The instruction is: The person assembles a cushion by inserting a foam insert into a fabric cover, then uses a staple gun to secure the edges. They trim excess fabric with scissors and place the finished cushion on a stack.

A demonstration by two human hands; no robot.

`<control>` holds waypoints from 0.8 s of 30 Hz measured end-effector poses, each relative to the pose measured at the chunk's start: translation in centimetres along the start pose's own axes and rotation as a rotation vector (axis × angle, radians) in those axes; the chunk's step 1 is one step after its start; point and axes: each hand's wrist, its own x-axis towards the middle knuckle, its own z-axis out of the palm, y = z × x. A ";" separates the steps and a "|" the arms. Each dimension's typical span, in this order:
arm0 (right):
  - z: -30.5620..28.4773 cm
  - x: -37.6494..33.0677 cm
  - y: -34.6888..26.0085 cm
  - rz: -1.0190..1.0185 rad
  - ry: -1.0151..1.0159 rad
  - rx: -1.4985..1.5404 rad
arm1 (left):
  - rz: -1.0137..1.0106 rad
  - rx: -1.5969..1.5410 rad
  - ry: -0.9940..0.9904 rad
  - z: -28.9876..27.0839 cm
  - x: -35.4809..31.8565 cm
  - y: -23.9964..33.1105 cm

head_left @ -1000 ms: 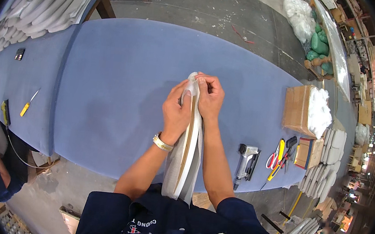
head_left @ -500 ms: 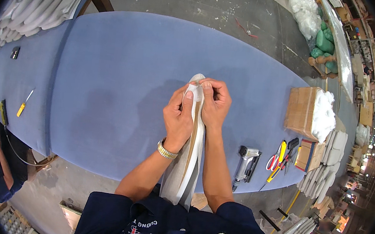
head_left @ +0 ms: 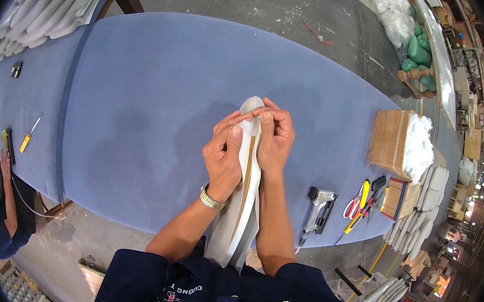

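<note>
Head view: both hands have shifted slightly on the padded white panel (head_left: 240,209), which stands on edge over the blue table (head_left: 141,112). Left hand (head_left: 223,161) and right hand (head_left: 275,139) pinch fabric at its top; stapler (head_left: 317,208) lies right of the panel.

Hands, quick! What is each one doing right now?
Left hand: closed on the left side of the long white padded piece, thumb pressed on it.
Right hand: closed, pinching the same piece near its top end.

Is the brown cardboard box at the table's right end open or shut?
Open: the brown cardboard box lies with its mouth facing right, white fluffy stuffing bulging out.
</note>
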 end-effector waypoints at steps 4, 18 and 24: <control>-0.4 -1.1 -0.3 -0.041 -0.020 0.093 | 0.004 -0.096 -0.026 -0.6 -1.0 0.2; -0.6 -3.4 0.1 -0.064 0.089 0.139 | 0.023 0.110 -0.258 -3.2 -2.2 0.2; -3.0 -3.2 0.9 -0.006 0.167 0.173 | -0.139 -0.127 -0.410 -3.3 3.3 -2.8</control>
